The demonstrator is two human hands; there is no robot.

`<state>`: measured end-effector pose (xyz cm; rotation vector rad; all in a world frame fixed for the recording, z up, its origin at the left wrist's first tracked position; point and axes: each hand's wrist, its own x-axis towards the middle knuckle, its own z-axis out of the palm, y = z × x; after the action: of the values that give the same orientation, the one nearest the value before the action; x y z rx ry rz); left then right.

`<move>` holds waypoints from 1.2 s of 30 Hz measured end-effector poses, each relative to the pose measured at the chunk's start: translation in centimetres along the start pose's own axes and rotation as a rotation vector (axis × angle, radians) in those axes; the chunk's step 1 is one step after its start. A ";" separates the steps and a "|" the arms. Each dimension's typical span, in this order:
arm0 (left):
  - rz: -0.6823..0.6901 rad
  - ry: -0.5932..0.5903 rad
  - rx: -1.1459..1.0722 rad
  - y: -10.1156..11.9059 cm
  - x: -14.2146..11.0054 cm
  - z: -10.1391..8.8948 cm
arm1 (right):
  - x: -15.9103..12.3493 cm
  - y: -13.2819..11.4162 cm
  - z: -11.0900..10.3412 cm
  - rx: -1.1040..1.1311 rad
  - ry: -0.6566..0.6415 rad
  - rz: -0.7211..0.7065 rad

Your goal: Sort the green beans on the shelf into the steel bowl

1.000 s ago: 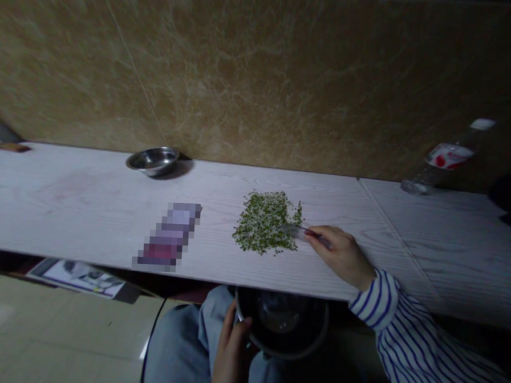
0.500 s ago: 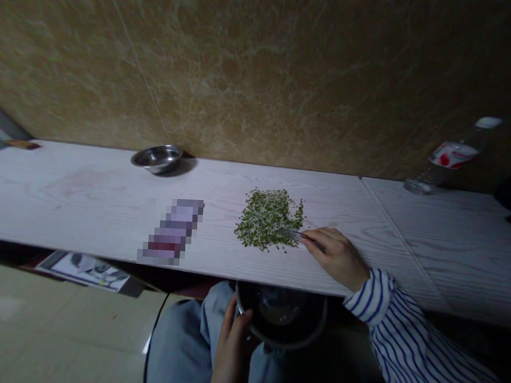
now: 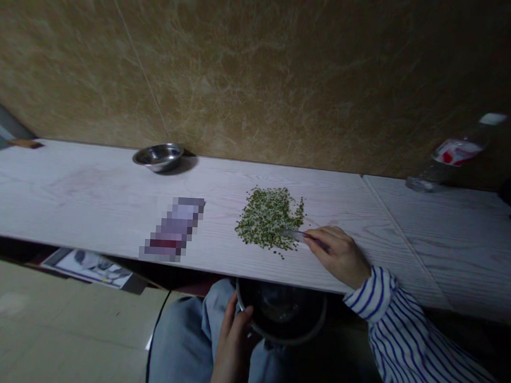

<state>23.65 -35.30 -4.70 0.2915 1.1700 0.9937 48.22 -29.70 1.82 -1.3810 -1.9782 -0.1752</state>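
A heap of small green beans (image 3: pixel 270 216) lies on the pale wooden table (image 3: pixel 88 200). My right hand (image 3: pixel 340 255) rests at the heap's right side, fingers pinched on a metal spoon (image 3: pixel 296 235) whose tip touches the beans' near edge. Below the table's front edge my left hand (image 3: pixel 232 344) grips the rim of a dark metal bowl (image 3: pixel 281 310) held over my lap. My right sleeve is white with blue stripes.
A small steel bowl (image 3: pixel 158 155) stands at the back by the brown tiled wall. A blurred flat object (image 3: pixel 173 229) lies left of the beans. A plastic bottle (image 3: pixel 452 154) leans at the far right. Printed papers (image 3: pixel 91 266) lie under the table.
My right hand and spoon have shifted slightly along the near right edge of the heap, and a few beans now lie nearer the table's front. My left hand still holds the bowl.
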 end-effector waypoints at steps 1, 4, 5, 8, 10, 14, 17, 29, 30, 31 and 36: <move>0.000 -0.008 0.000 0.0 0.0 0.0 | 0.0 0.0 0.0 0.002 -0.004 -0.007; -0.002 -0.022 -0.001 0.1 -0.1 0.0 | 0.0 -0.2 -0.1 0.011 -0.026 -0.037; -0.003 -0.025 -0.002 0.2 -0.1 0.0 | 0.0 -0.2 -0.1 0.016 -0.032 -0.049; 0.004 -0.051 -0.006 0.3 -0.3 0.0 | 0.0 -0.5 -0.3 0.042 -0.041 -0.086; 0.010 -0.066 -0.011 0.3 -0.4 0.0 | 0.0 -0.7 -0.3 0.062 -0.041 -0.109; 0.007 -0.080 -0.025 0.3 -0.5 -0.1 | -0.3 -0.7 -0.4 0.054 0.001 -0.104; 0.009 -0.084 -0.013 0.4 -0.6 -0.2 | -0.8 -0.8 -0.8 0.012 0.026 -0.055; 0.017 -0.124 -0.007 0.9 -1.2 -0.5 | -3.2 -1.6 -2.3 -0.077 -0.018 -0.033; 0.019 -0.121 -0.010 0.9 -1.3 -0.4 | -3.3 -1.7 -2.4 -0.076 -0.026 -0.036; 0.021 -0.119 -0.014 0.9 -1.3 -0.4 | -3.4 -1.8 -2.4 -0.073 -0.035 -0.035; 0.016 -0.119 -0.019 0.9 -1.2 -0.2 | -4.0 -1.5 -2.7 -0.070 -0.001 -0.006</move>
<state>22.96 -35.83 -3.42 0.3406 1.0511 0.9883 48.92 -34.74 1.75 -1.4193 -1.9942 -0.2487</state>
